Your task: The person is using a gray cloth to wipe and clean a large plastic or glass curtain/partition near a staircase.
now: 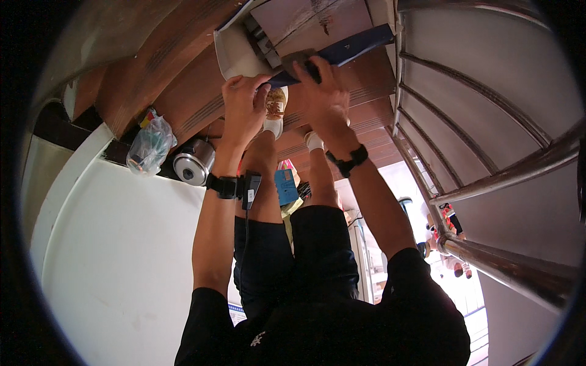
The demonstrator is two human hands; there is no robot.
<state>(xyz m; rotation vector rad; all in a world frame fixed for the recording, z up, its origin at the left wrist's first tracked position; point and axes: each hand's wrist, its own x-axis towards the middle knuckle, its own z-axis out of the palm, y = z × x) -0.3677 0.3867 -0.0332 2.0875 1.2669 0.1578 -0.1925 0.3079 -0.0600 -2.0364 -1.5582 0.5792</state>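
On the stairs ahead of my feet stands an open box (236, 52) with pale inner walls and a dark blue front edge strip (355, 45). My left hand (245, 105) pinches the near left end of that strip between thumb and fingers. My right hand (325, 94), slightly blurred, has its fingers around a dark grey block-like object (297, 59) at the strip; its exact kind is unclear. Inside the box, several small grey pieces (268, 48) lie along the left side, beside a flat pinkish panel (316, 23) with a dark stain.
Brown stair treads (192, 96) run beneath and around me. A metal railing (476, 128) rises at right. At left, a tied plastic bag (153, 144) and a lidded steel pot (194, 162) stand near a white wall (123, 238). A blue packet (286, 186) shows between my legs.
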